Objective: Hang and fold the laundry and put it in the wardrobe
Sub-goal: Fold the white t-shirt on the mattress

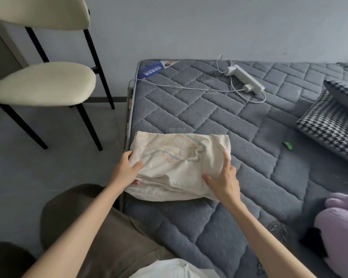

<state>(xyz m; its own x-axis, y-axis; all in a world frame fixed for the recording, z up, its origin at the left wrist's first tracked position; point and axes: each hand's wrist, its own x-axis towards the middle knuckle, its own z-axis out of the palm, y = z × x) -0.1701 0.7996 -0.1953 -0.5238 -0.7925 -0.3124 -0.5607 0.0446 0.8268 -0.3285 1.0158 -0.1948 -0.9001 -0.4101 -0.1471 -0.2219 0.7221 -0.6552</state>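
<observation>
My left hand (pixel 127 167) pinches the folded cream garment (pixel 179 165) at the mattress (pixel 239 137) edge; my right hand (pixel 223 179) rests open-fingered. Lifting unevenly could spill the folds.

Cream chair (pixel 42 85) beside grey mattress (pixel 219 121)

Cream chair (pixel 42 83) on floor; power strip (pixel 244 79) w/ cable, houndstooth cushions (pixel 329 127) on grey mattress (pixel 209 121).

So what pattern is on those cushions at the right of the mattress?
Black-and-white houndstooth on the cushions, clearest in the head view.
</observation>
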